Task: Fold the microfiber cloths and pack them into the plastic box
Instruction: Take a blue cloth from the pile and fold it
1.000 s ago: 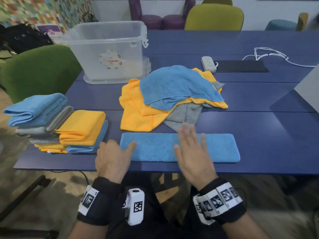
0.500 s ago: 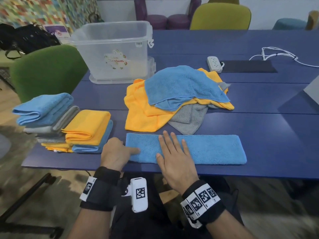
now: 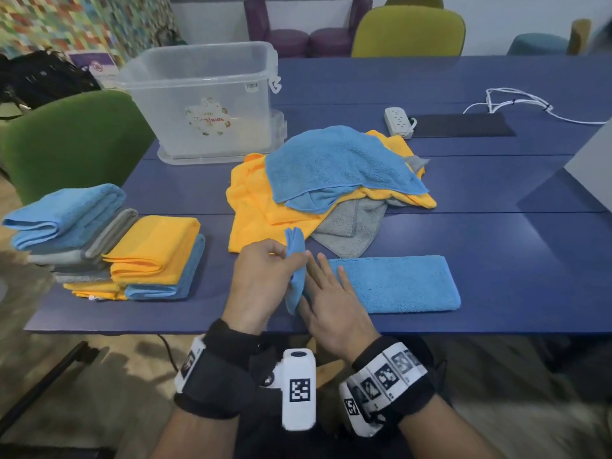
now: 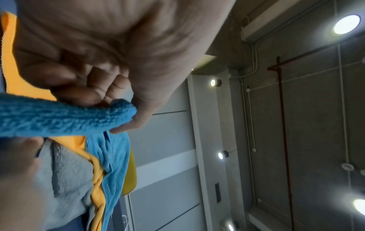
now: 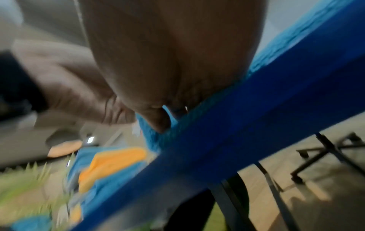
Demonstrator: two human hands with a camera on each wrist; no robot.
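A long folded blue cloth (image 3: 394,283) lies along the near edge of the blue table (image 3: 496,233). My left hand (image 3: 261,279) pinches its left end between thumb and fingers and holds that end raised off the table; the left wrist view shows the blue cloth (image 4: 59,118) gripped there. My right hand (image 3: 328,293) lies flat on the cloth just right of the raised end, fingers straight. A clear plastic box (image 3: 205,101) stands at the far left of the table. A loose heap of blue, yellow and grey cloths (image 3: 331,180) lies in the middle.
Stacks of folded blue, grey and yellow cloths (image 3: 109,243) sit on the table's left corner. A white power strip (image 3: 397,120), a black mat (image 3: 463,125) and white cables (image 3: 516,101) lie at the far right. A green chair (image 3: 73,140) stands on the left.
My left hand has taken hold of the cloth's left end and lifted it up and rightward. My right hand has slid left along the cloth and stays flat on it.
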